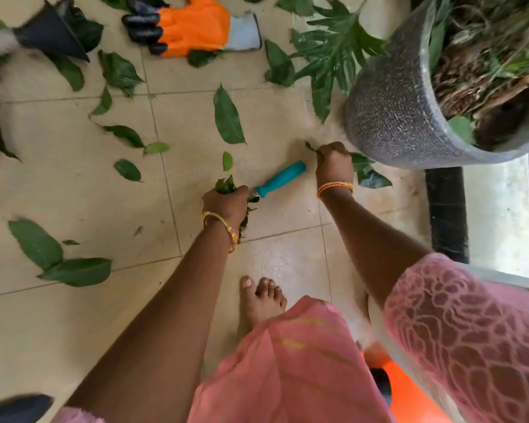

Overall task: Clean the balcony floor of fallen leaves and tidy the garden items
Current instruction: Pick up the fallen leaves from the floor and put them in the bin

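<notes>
Green fallen leaves lie scattered over the beige tiled floor, among them a long leaf near the middle and a pair of leaves at the left. My left hand grips a bunch of leaves. My right hand pinches a leaf on the floor beside the grey pot. Between my hands lies a garden tool with a teal handle; its metal end is partly hidden by my left hand.
An orange and black garden glove lies at the top. A small black pot lies tipped at the top left. The big grey pot holds a plant with drooping fronds. My bare foot stands below my hands. A black ledge runs at the right.
</notes>
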### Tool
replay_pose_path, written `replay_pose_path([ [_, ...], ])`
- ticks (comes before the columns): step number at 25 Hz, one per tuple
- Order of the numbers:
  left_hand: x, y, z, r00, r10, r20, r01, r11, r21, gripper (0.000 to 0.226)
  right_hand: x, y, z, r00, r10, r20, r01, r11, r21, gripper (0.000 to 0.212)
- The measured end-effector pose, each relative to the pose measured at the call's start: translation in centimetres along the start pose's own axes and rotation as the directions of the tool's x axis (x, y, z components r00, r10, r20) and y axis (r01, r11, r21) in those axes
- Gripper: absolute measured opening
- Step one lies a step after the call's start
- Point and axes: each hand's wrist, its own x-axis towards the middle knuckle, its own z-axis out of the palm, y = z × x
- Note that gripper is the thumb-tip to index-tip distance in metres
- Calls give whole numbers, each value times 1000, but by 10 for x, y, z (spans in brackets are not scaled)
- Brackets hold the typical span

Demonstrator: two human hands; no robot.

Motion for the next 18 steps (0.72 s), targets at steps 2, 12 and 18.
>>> replay_pose_path([
  [2,-7,1,-1,1000,2,15,-2,1000,9,20,-10,17,-7,996,85,-9,-84,995,54,23],
  [12,1,-23,-2,998,-64,3,64,998,-10,22,-24,63,23,957,256,134,-274,951,142,39],
  [18,0,-19,-4,999,-49,10,49,999,-12,20,-8,69,7,952,278,128,-300,934,197,33],
])
